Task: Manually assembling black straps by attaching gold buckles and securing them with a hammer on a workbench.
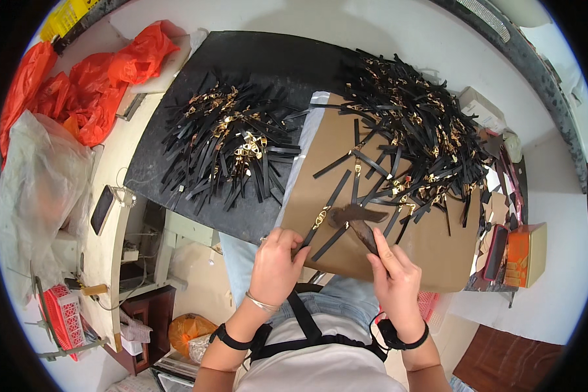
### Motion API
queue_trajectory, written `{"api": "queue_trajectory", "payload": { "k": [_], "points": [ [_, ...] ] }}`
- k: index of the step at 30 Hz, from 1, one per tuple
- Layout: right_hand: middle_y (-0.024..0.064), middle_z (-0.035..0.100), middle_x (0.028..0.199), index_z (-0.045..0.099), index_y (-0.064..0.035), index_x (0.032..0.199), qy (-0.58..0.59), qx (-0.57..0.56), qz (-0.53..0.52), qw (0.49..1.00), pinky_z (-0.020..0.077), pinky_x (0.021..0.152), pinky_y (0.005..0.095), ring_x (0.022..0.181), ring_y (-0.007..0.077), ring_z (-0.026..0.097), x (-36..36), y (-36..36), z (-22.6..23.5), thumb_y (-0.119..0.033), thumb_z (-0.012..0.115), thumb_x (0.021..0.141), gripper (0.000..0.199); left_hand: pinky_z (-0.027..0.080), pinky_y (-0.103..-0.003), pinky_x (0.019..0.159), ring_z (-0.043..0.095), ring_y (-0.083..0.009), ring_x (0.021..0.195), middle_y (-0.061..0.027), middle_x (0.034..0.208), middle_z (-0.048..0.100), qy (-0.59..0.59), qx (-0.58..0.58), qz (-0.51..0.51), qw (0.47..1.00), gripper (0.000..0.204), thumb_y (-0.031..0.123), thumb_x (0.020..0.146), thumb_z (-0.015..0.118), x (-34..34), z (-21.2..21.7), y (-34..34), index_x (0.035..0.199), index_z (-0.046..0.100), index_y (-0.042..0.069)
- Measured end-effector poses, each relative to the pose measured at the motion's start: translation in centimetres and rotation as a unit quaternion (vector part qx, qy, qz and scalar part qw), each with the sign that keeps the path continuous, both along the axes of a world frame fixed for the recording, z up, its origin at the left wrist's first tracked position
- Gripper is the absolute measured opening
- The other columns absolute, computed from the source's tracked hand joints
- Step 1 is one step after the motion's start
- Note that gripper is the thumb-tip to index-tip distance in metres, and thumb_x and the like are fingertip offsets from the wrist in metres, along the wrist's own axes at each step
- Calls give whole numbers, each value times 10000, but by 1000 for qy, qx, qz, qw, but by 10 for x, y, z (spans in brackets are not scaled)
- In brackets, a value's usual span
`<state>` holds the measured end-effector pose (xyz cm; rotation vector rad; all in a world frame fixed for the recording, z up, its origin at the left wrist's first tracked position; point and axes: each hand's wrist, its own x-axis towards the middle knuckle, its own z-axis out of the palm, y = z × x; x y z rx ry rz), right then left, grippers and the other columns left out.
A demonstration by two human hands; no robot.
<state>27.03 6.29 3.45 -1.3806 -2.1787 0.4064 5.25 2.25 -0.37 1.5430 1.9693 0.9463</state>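
My left hand (278, 262) pinches the near end of a black strap (335, 189) with a gold-coloured metal fitting (320, 217) midway along it. The strap lies slantwise on a brown board (294, 234). In my right hand (397, 277) is a hammer (364, 235), its handle gripped with the index finger stretched along it. The dark hammer head is over the board, just right of the gold fitting. Another black strap (328, 244) lies partly under the hammer. Whether the head touches it I cannot tell.
A large heap of black straps with gold fittings (418, 124) covers the board's far right. A second heap (232, 144) sits on the black tabletop (261, 55) at left. An orange tin (526, 255) and a phone (496, 252) are at right. Red plastic bags (104, 81) lie far left.
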Motion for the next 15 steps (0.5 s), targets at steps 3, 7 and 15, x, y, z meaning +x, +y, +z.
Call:
{"api": "queue_trajectory", "payload": {
  "k": [3, 7, 15],
  "points": [
    [74, 554, 711, 647, -176, 1353, 15, 11, 0, 1000, 472, 499, 378, 525, 258, 556, -15, 11, -15, -117, 737, 875, 490, 542, -326, 637, 640, -217, 686, -103, 850, 613, -6, 2, 2, 1000, 177, 53, 801, 786, 1, 0, 0, 913, 655, 11],
    [79, 557, 721, 645, -178, 1354, -22, -34, -1, 999, 471, 501, 382, 529, 263, 564, -14, 14, 2, -132, 720, 892, 470, 546, -332, 640, 657, -228, 691, -110, 856, 627, -8, -1, 1, 1000, 154, 33, 809, 770, 0, -1, -2, 920, 667, 8],
    [67, 517, 697, 663, -173, 1331, -27, -19, 42, 999, 478, 526, 384, 554, 279, 558, -3, -5, 1, -117, 783, 823, 525, 532, -358, 637, 650, -252, 681, -123, 841, 633, 6, 10, -12, 1000, 91, 77, 868, 721, -8, -2, 6, 914, 690, 4]
  ]
}}
